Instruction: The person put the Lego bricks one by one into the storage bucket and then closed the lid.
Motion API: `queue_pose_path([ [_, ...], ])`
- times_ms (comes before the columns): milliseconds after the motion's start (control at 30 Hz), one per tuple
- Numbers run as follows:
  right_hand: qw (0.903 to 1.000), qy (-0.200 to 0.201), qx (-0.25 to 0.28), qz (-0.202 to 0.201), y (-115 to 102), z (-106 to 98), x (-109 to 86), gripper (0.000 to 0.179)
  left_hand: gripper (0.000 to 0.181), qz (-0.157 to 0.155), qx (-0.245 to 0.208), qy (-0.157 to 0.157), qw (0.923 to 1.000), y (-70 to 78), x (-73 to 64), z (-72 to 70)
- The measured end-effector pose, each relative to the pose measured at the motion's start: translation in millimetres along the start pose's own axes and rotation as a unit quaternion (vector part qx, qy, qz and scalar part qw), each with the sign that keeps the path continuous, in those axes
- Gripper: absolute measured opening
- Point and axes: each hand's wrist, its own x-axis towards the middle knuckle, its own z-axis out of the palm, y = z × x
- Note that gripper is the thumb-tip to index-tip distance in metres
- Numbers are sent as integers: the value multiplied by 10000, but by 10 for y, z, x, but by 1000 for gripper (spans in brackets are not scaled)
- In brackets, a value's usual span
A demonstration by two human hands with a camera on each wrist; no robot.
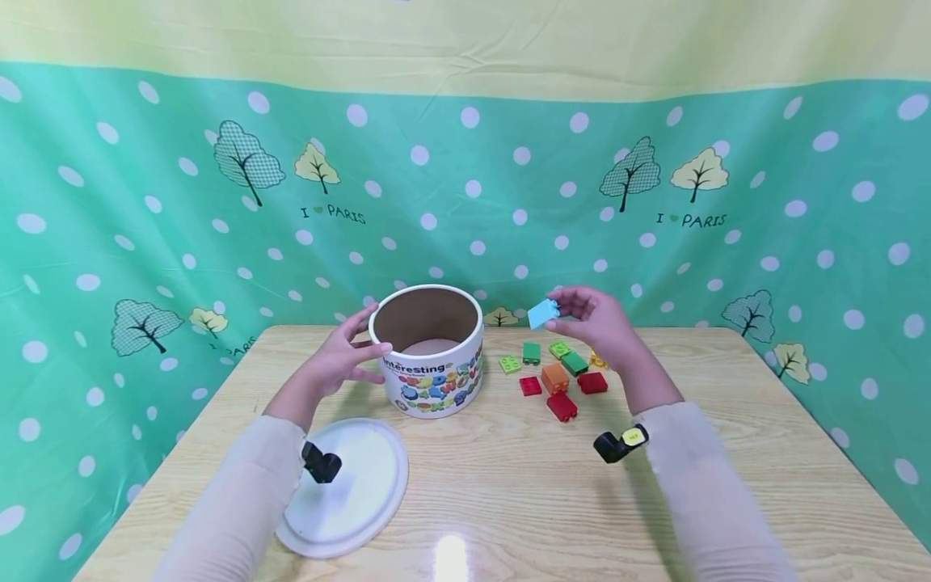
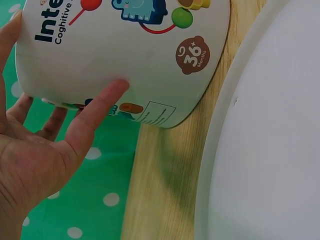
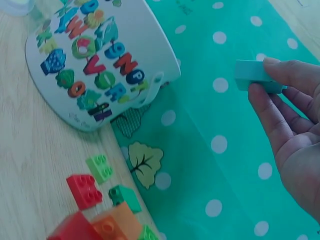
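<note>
A light blue toy building brick (image 1: 542, 314) is pinched between thumb and fingers of my right hand (image 1: 595, 322), raised above the table to the right of a white bucket (image 1: 435, 386). The brick (image 3: 257, 76) shows side-on in the right wrist view. Colourful letters and pictures cover the upright, lidless bucket, and its visible floor is bare. My left hand (image 1: 340, 360), fingers spread and fairly straight, rests against the bucket's left side and rim. In the left wrist view, one fingertip of the left hand (image 2: 55, 155) touches the printed wall (image 2: 135, 60).
Several bricks lie right of the bucket, among them an orange brick (image 1: 554, 377), a red brick (image 1: 562, 406), a green brick (image 1: 531, 353) and a lime brick (image 1: 509, 364). A round white lid (image 1: 364, 485) lies at front left. A polka-dot curtain (image 1: 465, 210) hangs behind the table.
</note>
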Motion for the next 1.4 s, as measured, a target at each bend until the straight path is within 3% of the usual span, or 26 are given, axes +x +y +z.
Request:
queue_pose_path([
  [800,9970,117,610,-456,-98,577,282,44,92,101,30,7,9999,-25,-4,3],
  [1167,9986,44,512,-116,-92,962,513,38,92,141,13,-27,9999,-28,8,-11],
  [1400,9990,66,379,216,-152,1089,624,40,92,88,20,31,10000,-27,10,-7],
])
